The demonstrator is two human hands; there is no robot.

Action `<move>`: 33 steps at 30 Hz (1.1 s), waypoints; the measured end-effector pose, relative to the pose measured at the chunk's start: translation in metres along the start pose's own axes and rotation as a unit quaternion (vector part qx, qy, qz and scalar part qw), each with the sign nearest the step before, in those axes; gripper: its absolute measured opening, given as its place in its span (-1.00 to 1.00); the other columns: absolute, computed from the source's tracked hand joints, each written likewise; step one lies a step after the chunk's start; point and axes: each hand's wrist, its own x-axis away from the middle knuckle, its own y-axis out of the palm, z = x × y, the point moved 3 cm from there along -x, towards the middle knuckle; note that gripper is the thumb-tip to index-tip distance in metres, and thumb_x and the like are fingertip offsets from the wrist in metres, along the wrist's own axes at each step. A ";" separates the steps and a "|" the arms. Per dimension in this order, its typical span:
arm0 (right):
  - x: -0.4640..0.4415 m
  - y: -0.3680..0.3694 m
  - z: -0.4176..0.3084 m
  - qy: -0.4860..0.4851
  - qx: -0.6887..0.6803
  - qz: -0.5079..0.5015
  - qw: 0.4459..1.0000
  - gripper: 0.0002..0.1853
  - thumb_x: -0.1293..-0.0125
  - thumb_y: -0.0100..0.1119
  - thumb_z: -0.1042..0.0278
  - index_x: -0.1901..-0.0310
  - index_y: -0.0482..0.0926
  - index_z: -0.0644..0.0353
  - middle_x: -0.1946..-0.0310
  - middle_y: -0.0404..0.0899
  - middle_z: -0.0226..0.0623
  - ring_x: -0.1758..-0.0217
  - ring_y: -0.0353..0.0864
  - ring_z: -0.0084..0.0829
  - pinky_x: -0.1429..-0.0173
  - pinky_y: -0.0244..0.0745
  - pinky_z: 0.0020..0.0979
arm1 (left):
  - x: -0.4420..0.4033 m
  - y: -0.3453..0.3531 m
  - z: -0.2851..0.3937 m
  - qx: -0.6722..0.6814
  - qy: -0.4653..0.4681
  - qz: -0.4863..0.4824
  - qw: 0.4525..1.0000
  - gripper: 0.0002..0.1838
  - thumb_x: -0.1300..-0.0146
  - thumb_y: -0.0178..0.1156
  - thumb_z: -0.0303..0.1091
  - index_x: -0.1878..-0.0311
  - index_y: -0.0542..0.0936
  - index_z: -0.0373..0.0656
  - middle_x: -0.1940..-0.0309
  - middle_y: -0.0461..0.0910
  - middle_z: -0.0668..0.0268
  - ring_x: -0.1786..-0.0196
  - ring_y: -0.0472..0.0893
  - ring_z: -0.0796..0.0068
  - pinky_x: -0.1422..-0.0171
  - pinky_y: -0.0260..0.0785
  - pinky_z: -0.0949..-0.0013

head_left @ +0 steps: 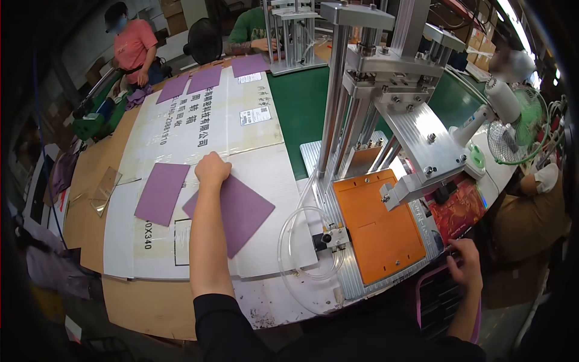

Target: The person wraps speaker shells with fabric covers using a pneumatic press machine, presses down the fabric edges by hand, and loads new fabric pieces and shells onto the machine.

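My left hand (212, 169) is closed at the far corner of a flat purple sheet (246, 211), its fingertips partly hidden. The sheet lies turned at an angle on white cardboard. Just left of it is another purple sheet (161, 194). Near the front right corner of a metal press, my right hand (465, 263) hangs with loosely bent fingers apart, and I see nothing in it. An orange plate (380, 226) lies flat on the press bed, under the raised metal press head (422, 142).
Several purple sheets, one a far sheet (205, 79), lie at the cardboard's back. Clear tubing (283, 241) loops beside the press. A white-green fan (509, 120) and a red printed sheet (459, 208) are at right. People sit or stand around, one in a pink shirt (134, 43).
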 end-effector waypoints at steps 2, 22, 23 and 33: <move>-0.004 0.010 -0.010 -0.045 -0.046 -0.014 0.998 -0.58 0.09 0.27 0.47 0.08 0.56 0.25 0.32 0.59 -0.20 0.18 0.53 -0.11 0.05 0.42 -0.20 | 0.007 -0.005 -0.021 -0.001 -0.040 0.011 0.999 -0.58 -0.03 0.25 -0.12 0.11 0.63 -0.22 0.08 0.65 0.05 0.04 0.66 0.09 0.01 0.53 0.14; 0.026 0.104 -0.145 -0.272 -0.384 -0.253 0.845 -0.73 -0.11 0.31 0.48 0.11 0.64 0.21 0.28 0.64 -0.28 0.22 0.63 -0.29 0.11 0.52 -0.35 | 0.041 -0.038 -0.096 0.052 0.181 -0.156 0.970 -0.08 0.09 0.24 -0.52 -0.45 0.16 -0.17 -0.26 0.43 0.05 -0.29 0.44 0.06 -0.30 0.36 0.24; 0.029 0.101 -0.136 -0.235 -0.395 -0.247 0.853 -0.74 -0.10 0.33 0.49 0.13 0.66 0.20 0.29 0.64 -0.27 0.22 0.64 -0.29 0.12 0.52 -0.35 | 0.036 -0.033 -0.092 0.057 0.180 -0.204 0.961 -0.06 0.11 0.23 -0.52 -0.45 0.15 -0.14 -0.20 0.49 0.04 -0.23 0.49 0.06 -0.29 0.37 0.25; 0.029 0.097 -0.082 -0.100 -0.370 -0.214 0.899 -0.75 -0.13 0.29 0.43 0.11 0.65 0.19 0.30 0.68 -0.27 0.21 0.67 -0.25 0.07 0.53 -0.31 | 0.058 -0.029 -0.070 -0.173 0.305 -0.091 0.932 -0.54 0.11 0.21 -0.56 0.02 0.59 -0.16 0.10 0.63 0.12 0.01 0.59 0.10 -0.09 0.47 0.17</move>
